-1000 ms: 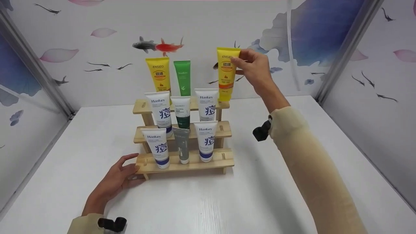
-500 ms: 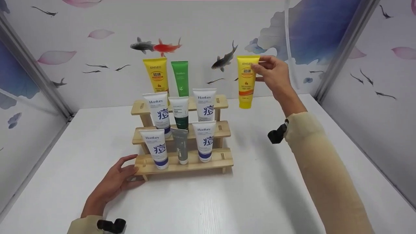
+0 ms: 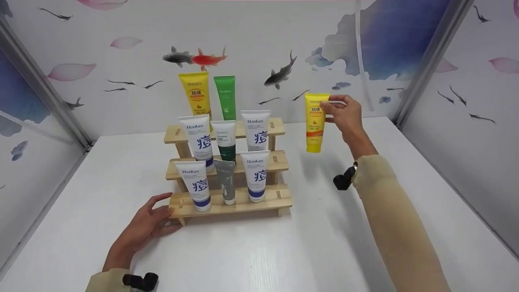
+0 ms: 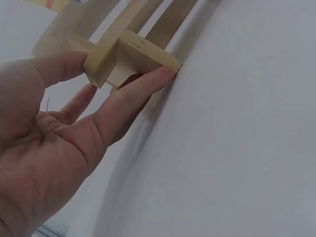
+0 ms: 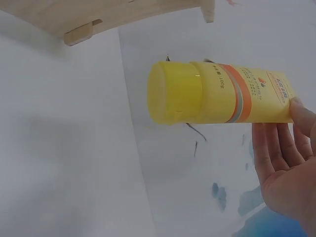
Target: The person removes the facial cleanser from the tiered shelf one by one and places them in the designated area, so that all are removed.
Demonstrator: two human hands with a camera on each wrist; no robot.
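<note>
My right hand [image 3: 344,115] pinches a yellow tube [image 3: 315,123] by its upper right edge, cap down, in the air right of the wooden rack [image 3: 227,207]. The right wrist view shows the thumb on the front of the yellow tube [image 5: 222,94] and the fingers behind. At the rack's lowest step, my left hand [image 3: 142,227] holds the left end. In the left wrist view, thumb and fingers of the left hand [image 4: 64,133] touch the wooden end [image 4: 143,52]. Another yellow tube [image 3: 196,95] and a green tube [image 3: 226,97] stand on the top step.
White tubes [image 3: 254,129] stand on the middle step beside a white-and-dark-green tube [image 3: 226,140]. The lowest step bears two white tubes with a grey tube [image 3: 226,182] between them. Patterned wall panels [image 3: 251,24] border the white table [image 3: 243,259] at the back and sides.
From above the top step's right end, the yellow tube has moved right and then down in my right hand. My left hand has stayed at the rack.
</note>
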